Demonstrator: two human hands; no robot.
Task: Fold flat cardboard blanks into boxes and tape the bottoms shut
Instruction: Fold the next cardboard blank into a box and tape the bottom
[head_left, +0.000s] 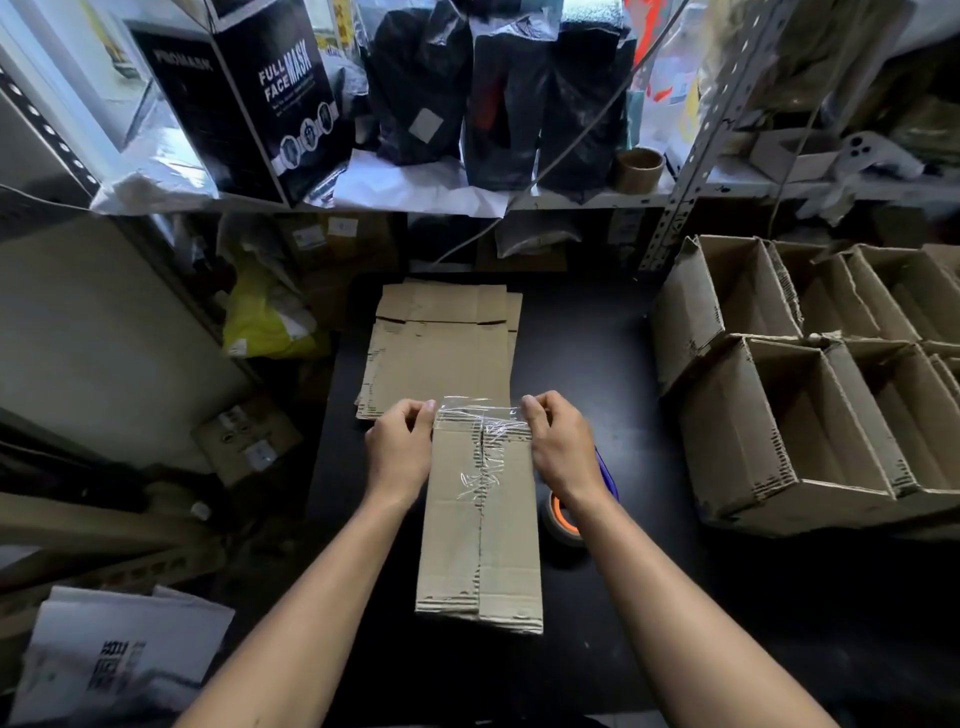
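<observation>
Two hands, left (400, 447) and right (558, 447), each grip closed on the box (480, 525), press tape (483, 415) over its far edge; next, smooth the ends down.

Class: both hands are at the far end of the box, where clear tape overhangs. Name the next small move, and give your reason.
Probably fold the loose tape end over the far edge and press it down. Left hand and right hand pinch its corners; tape already runs along the seam of the box, and only this end stands free.

Stockroom/packing area: metal shelving (691, 171) w/ bagged goods, rows of made-up cartons (810, 415), flat blanks (441, 353).
</observation>
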